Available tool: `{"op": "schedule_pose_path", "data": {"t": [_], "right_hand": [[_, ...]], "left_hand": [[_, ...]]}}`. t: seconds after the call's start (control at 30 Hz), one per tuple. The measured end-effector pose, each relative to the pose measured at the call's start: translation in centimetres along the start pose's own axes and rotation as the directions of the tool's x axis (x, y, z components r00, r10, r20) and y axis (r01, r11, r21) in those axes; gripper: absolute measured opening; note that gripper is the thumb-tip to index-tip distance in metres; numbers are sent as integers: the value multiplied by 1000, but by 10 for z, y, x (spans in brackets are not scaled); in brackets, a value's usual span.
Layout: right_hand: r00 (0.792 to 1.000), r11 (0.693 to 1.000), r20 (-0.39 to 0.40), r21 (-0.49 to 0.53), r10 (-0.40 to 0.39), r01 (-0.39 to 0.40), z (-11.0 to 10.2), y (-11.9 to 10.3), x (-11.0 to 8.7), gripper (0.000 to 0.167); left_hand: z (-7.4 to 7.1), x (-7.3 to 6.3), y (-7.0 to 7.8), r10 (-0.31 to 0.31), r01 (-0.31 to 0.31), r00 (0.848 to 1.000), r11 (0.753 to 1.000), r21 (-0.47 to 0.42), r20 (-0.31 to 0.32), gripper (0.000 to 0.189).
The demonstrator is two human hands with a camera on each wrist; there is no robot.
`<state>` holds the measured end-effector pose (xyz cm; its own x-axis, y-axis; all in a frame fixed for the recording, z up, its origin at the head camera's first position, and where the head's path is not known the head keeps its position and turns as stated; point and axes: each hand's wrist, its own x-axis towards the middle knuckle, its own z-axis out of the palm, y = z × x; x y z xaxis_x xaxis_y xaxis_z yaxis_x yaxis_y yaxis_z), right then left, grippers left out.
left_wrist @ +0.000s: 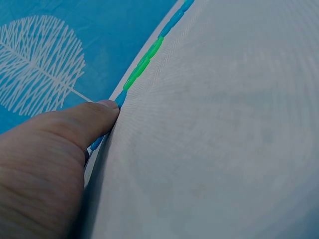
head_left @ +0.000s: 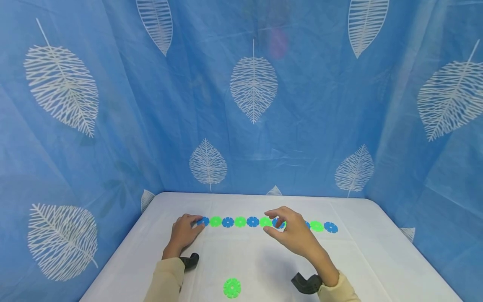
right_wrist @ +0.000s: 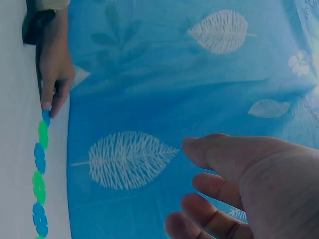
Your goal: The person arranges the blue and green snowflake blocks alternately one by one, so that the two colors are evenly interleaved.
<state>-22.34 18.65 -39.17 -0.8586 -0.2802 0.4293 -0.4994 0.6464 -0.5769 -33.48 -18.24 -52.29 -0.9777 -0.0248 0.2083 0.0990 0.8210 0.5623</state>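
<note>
A row of flat, notched plastic discs, alternating blue and green, runs across the white table [head_left: 234, 256]. At its left end, my left hand [head_left: 183, 232] holds a blue disc [head_left: 204, 220] between thumb and forefinger. The thumb [left_wrist: 107, 112] lies right at that end of the row in the left wrist view. Raised above the right part of the row, my right hand [head_left: 296, 235] has its thumb and fingers apart, nothing between them. It covers some discs from the head camera. A green disc [head_left: 316, 226] and a blue disc [head_left: 331, 227] show at the right end.
One loose green disc [head_left: 227, 289] lies near the front of the table. Blue cloth [head_left: 302, 138] with white leaf prints hangs behind the table and on both sides. Each wrist wears a black camera mount, such as the right one [head_left: 307, 284].
</note>
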Motion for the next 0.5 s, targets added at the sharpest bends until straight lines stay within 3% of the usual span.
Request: {"op": "schedule_pose_path", "data": {"t": [0.27,0.5], "right_hand": [[998,1000,56,-21,-8,10,11,-15,-6,35],[980,997,188,32,-68,63,25,-26,-12,36]], "left_hand": [[0,0,-2,4,-4,1000,1000,-5,-5,38],[1,0,-2,-1,1,1000,1000,-2,-4,38]]}}
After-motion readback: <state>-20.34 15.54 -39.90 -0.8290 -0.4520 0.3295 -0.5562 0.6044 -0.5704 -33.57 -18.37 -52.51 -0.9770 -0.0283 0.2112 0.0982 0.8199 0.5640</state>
